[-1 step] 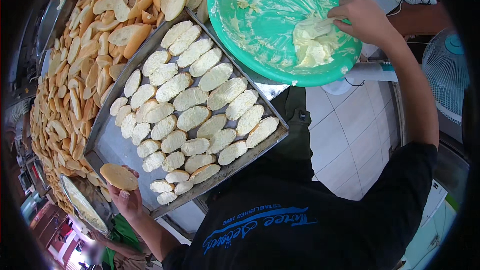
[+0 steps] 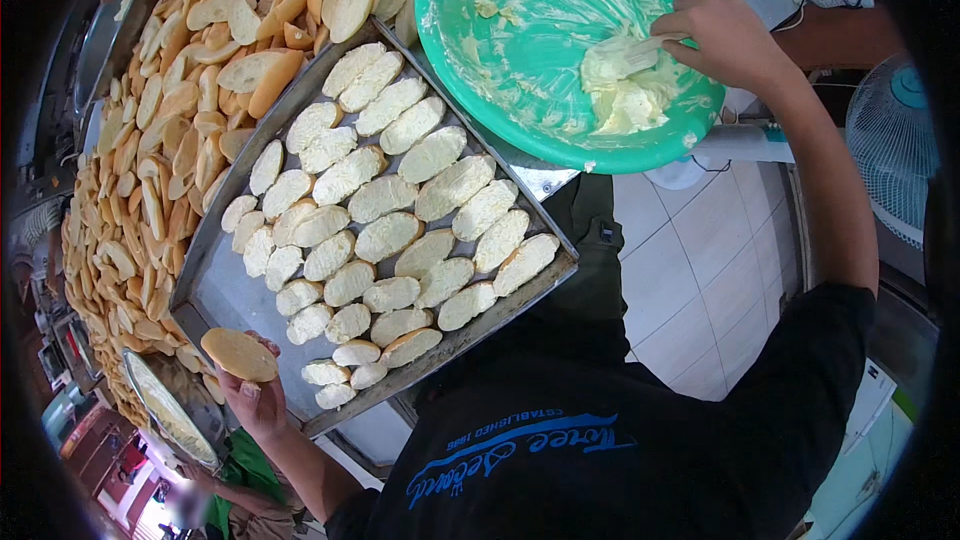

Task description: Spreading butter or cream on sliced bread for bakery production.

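My right hand [image 2: 728, 35] grips a pale, cream-smeared spatula [image 2: 640, 56] over the right part of a green basin [image 2: 560, 147]. The blade presses into a lump of pale yellow cream [image 2: 632, 105], and thinner streaks coat the basin's inside. At lower left, my left hand [image 2: 258, 402] holds up an oval bread slice [image 2: 239, 354] beside the corner of a metal tray [image 2: 235, 295]. Rows of bread slices [image 2: 388, 237] spread with cream lie on that tray.
A large heap of plain bread slices [image 2: 150, 180] fills the left side. Below it, a person in green [image 2: 250, 475] is near a round, pale-coated pan [image 2: 170, 410]. A fan [image 2: 890, 150] stands at right, above the tiled floor [image 2: 690, 280].
My right hand and the spatula have shifted slightly, and the cream at the blade has spread a little to the left. My left hand keeps the bread slice in nearly the same place.
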The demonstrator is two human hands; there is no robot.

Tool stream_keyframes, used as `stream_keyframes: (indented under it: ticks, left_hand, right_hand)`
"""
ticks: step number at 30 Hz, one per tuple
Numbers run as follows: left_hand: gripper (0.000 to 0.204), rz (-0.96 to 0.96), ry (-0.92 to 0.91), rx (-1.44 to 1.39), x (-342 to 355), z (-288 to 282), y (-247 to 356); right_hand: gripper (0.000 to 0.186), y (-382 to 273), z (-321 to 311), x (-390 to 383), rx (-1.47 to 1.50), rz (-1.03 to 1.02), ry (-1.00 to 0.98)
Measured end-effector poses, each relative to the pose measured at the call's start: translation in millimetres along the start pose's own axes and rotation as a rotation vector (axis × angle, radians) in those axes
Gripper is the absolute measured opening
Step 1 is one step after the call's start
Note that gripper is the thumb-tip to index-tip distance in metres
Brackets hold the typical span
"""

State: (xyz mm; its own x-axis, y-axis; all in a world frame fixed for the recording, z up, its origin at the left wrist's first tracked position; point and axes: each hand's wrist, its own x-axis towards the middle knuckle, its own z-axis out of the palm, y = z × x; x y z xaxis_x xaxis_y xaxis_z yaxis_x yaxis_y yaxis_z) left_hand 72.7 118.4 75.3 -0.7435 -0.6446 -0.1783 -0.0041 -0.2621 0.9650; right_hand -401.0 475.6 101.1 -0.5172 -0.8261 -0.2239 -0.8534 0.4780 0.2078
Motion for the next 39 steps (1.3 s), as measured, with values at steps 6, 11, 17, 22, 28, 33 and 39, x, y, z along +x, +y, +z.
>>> stream_keyframes:
  ticks: [6,11,17,22,28,33,39]
  left_hand:
    - [0.074,0.001,0.021,-0.091,-6,3,3]
    - [0.072,-0.01,-0.008,-0.125,-10,-2,1]
    - [0.066,0.075,-0.003,-0.162,-14,5,1]
    - [0.067,0.093,0.029,-0.158,-22,8,1]
    - [0.071,0.065,0.065,-0.202,-20,24,-5]
    - [0.068,0.054,0.009,-0.254,-18,42,-8]
    - [0.067,0.037,-0.054,-0.267,-17,50,-15]
  right_hand:
    - [0.016,-30,17,23,0.082,-0.046,0.092]
    - [0.017,-48,24,44,0.15,-0.044,0.1]
    - [0.023,-38,36,65,0.259,-0.025,0.161]
    - [0.021,-39,28,70,0.365,-0.042,0.172]
    - [0.028,-37,23,57,0.461,-0.066,0.249]
    - [0.028,-38,21,47,0.945,0.037,0.243]
    - [0.021,-32,11,28,0.232,0.024,0.253]
